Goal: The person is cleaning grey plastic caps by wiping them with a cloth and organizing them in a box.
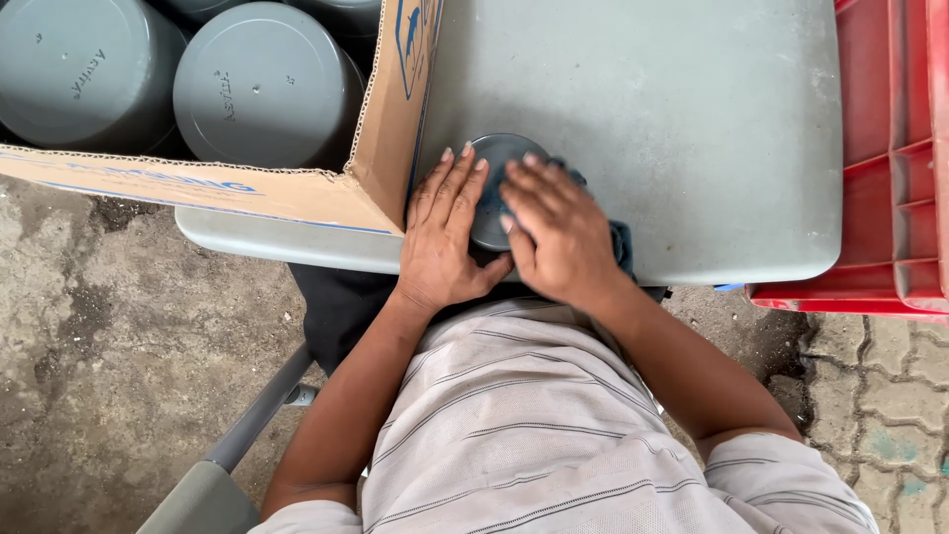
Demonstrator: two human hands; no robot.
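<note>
your left hand (442, 232) lies flat on the grey table (692, 119), fingers spread and straight, pressed against the left rim of a small round grey cap (491, 183) near the table's near edge; it grips nothing, and seems placed to stop the cap sliding. your right hand (559, 232) lies over the cap's right side with its fingers loosely curled over a dark blue cloth (621, 245), pressing it down onto the cap. the flat palm on one side and the cloth hand on the other keep the cap pinned between them.

most of the cloth is hidden under your right hand; only a dark fold shows by the wrist and a bit beyond the fingertips. the near part of the cap is covered too, so you cannot tell its depth. on the left, an open cardboard box (386, 119) holds larger grey round pieces (262, 84), cut off by the frame's far edge. a red crate (890, 158) on the right is only partly in view.
</note>
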